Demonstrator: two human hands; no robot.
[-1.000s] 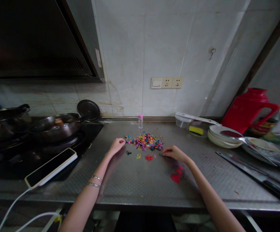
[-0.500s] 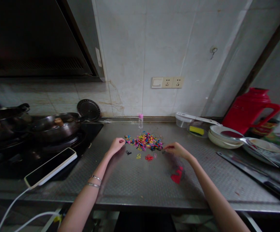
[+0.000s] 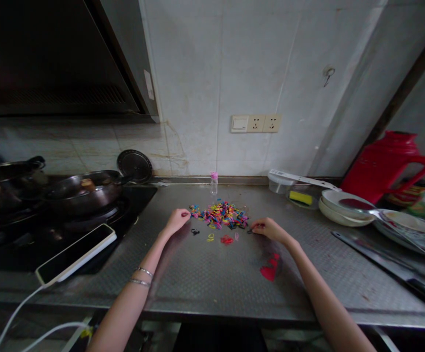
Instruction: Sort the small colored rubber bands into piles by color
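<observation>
A loose heap of small coloured rubber bands [image 3: 225,214] lies on the metal counter. My left hand [image 3: 178,218] rests at its left edge with the fingers curled together; whatever they may hold is hidden. At the right edge, my right hand [image 3: 269,229] has its thumb and fingers pinched on a dark rubber band [image 3: 249,231] low over the counter. In front of the heap sit small separate groups: black bands [image 3: 195,231], yellow bands [image 3: 211,237], red bands [image 3: 227,239] and a pink band [image 3: 236,236].
A small clear bottle with a pink cap [image 3: 214,183] stands behind the heap. Left are a phone [image 3: 76,253] and a pan [image 3: 83,195] on the stove. To the right are a yellow sponge [image 3: 300,197], bowls [image 3: 344,215], a knife [image 3: 373,259] and a red thermos [image 3: 384,166].
My right hand has shifted very slightly toward me and to the right, at the dark band. The left hand stays in place. The view has turned a little.
</observation>
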